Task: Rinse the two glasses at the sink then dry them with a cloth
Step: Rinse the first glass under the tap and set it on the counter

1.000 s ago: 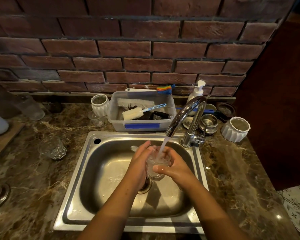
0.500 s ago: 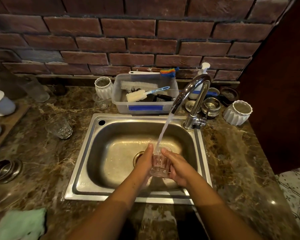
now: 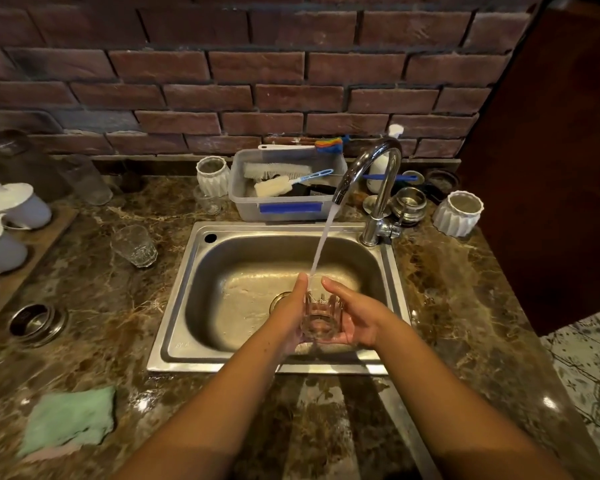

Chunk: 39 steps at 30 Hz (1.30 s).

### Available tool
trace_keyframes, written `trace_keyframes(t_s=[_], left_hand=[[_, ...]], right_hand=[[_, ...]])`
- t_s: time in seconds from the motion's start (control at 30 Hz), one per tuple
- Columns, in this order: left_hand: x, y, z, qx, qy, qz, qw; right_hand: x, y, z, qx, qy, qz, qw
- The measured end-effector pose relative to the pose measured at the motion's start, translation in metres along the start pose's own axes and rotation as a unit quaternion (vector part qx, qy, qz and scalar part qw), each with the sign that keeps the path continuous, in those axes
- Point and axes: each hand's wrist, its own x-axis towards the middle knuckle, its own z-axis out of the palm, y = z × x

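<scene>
- Head view: my left hand [image 3: 289, 315] and right hand [image 3: 355, 315] cup a clear ribbed glass [image 3: 321, 318] between them, above the near right part of the steel sink [image 3: 184, 317].
- Left hand: fingers extended along the glass's left side, pressed against it, thumb tip near the rim.
- Right hand: half-closed, palm up, cradling the right side and base of the glass, thumb over the rim.
- Tap [image 3: 378, 188]: mounted at the sink's far right corner; its water stream [image 3: 323, 240] falls into the mouth of the held glass.
- Second glass [image 3: 134, 245]: stands on the marble counter [image 3: 94, 327] just beside the sink's far left corner, well apart from both hands.
- Green cloth [image 3: 68, 420]: lies crumpled near the counter's front left edge.
- Plastic tub [image 3: 286, 199] with brushes: sits behind the sink's far edge, against the brick wall.
</scene>
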Motion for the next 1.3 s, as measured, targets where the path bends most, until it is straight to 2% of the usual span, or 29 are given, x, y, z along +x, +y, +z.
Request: trace_keyframes(t_s=[0.27,0.37,0.47,0.67,0.8,0.87,0.93,1.1,1.2,1.3], left_hand=[[-0.002,-0.013,-0.005,0.0,-0.103,0.015,0.995],[-0.002,-0.015,-0.008,-0.015,-0.124,0.016,0.992],[-0.001,-0.013,-0.008,-0.028,-0.12,0.016,0.992],[-0.003,-0.01,-0.007,0.02,-0.13,0.017,0.991],[-0.009,-0.007,-0.004,0.076,-0.146,0.033,0.986],[-0.013,-0.009,0.0,0.104,-0.152,0.05,0.982],[-0.012,-0.014,0.003,0.171,-0.138,0.082,0.972],[0.003,-0.045,0.007,0.406,-0.05,0.142,0.901],[0.006,-0.076,0.004,0.518,-0.017,0.192,0.833],[0.01,-0.105,-0.011,0.659,0.011,0.202,0.724]], right_hand=[[-0.011,-0.005,-0.008,-0.045,0.063,-0.052,0.996],[-0.013,-0.009,-0.009,-0.06,0.057,-0.025,0.996],[-0.014,-0.022,-0.015,-0.142,0.038,0.009,0.989],[-0.015,-0.06,-0.027,-0.282,-0.044,0.091,0.954],[-0.014,-0.084,-0.026,-0.401,-0.103,0.144,0.899],[-0.018,-0.089,-0.024,-0.451,-0.111,0.143,0.874],[-0.022,-0.086,-0.022,-0.497,-0.08,0.122,0.856],[-0.026,-0.067,-0.033,-0.662,0.004,0.026,0.749],[-0.032,-0.061,-0.062,-0.646,0.064,-0.033,0.76],[-0.035,-0.056,-0.094,-0.642,0.128,-0.084,0.751]])
